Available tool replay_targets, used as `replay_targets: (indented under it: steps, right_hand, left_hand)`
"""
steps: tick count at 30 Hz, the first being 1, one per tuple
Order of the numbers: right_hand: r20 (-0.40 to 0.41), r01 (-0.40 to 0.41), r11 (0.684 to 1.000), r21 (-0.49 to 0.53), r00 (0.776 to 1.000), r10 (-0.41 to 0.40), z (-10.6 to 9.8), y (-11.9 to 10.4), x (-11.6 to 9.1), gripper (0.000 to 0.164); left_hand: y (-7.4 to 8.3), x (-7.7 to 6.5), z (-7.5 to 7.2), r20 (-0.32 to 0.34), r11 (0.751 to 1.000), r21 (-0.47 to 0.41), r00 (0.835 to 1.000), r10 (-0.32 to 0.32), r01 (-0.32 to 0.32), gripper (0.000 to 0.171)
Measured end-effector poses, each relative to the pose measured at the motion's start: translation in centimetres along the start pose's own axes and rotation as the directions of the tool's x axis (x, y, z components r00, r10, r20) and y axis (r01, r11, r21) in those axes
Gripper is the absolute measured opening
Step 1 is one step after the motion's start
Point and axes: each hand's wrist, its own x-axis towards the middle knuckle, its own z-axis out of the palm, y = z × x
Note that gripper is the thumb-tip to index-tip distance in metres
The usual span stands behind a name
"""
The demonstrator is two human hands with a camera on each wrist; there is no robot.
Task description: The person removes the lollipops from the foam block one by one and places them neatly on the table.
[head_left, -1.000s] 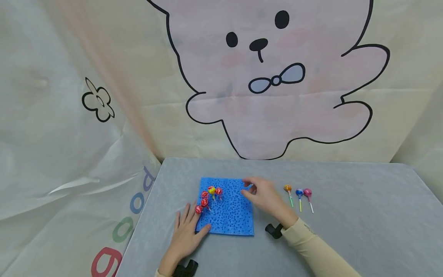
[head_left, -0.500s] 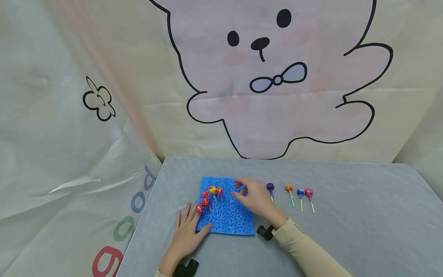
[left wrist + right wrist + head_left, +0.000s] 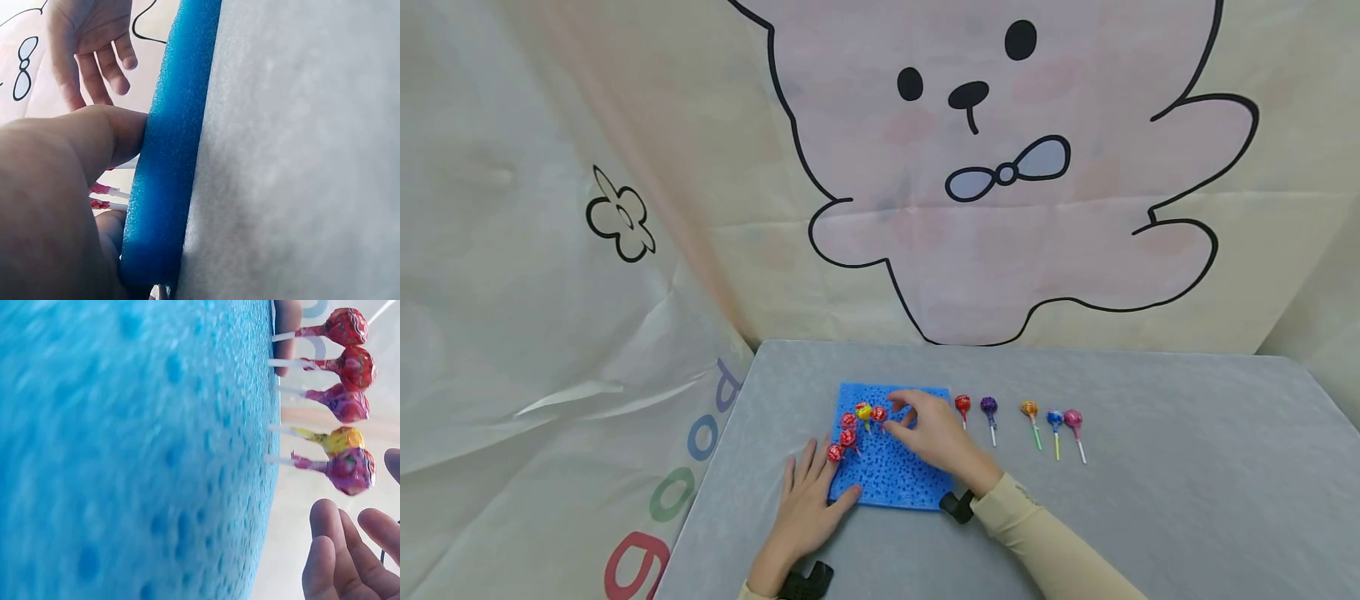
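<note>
A blue foam block [image 3: 910, 479] lies on the table, with several lollipops stuck upright in its left and upper part. They are mostly red-wrapped; one is a yellow lollipop [image 3: 863, 412]. My left hand [image 3: 808, 500] rests flat at the block's lower left corner, its thumb [image 3: 119, 134] against the foam's edge. Over the block, my right hand [image 3: 928, 429] holds nothing; its fingers are loosely bent and spread close to the rightmost red lollipop [image 3: 878, 414]. In the right wrist view those fingers [image 3: 324, 525] are just beside a pinkish-red lollipop [image 3: 351, 472], with a gap between.
Right of the block, a row of loose lollipops lies on the grey table [image 3: 1187, 483]: a red one [image 3: 962, 403], a purple one [image 3: 988, 406], an orange one [image 3: 1029, 408], a blue one [image 3: 1055, 418] and a pink one [image 3: 1073, 418]. A printed curtain [image 3: 1075, 250] hangs behind.
My right hand has moved left across the foam toward the stuck lollipops, uncovering the purple and red loose lollipops behind it. My left hand stays in place.
</note>
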Motion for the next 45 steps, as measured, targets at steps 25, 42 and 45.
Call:
replay_targets:
  steps: [25, 42, 45]
  right_hand:
    - [-0.061, 0.060, 0.997, -0.041, 0.996, -0.062, 2.0, -1.2, 1.0, 0.025]
    - [-0.057, 0.055, 0.998, -0.014, 0.997, -0.056, 1.6, -1.7, 1.1, 0.024]
    - [-0.059, 0.056, 0.998, -0.014, 0.997, -0.056, 1.3, -1.9, 1.1, 0.025]
  left_hand:
    - [0.0, 0.1, 0.2, -0.005, 1.000, 0.002, 1.000, 0.008, -0.008, 0.085]
    - [0.2, 0.1, -0.1, 0.003, 1.000, -0.006, 1.000, -0.003, 0.003, 0.085]
    - [0.1, 0.1, -0.1, 0.007, 1.000, -0.004, 1.000, -0.007, 0.007, 0.085]
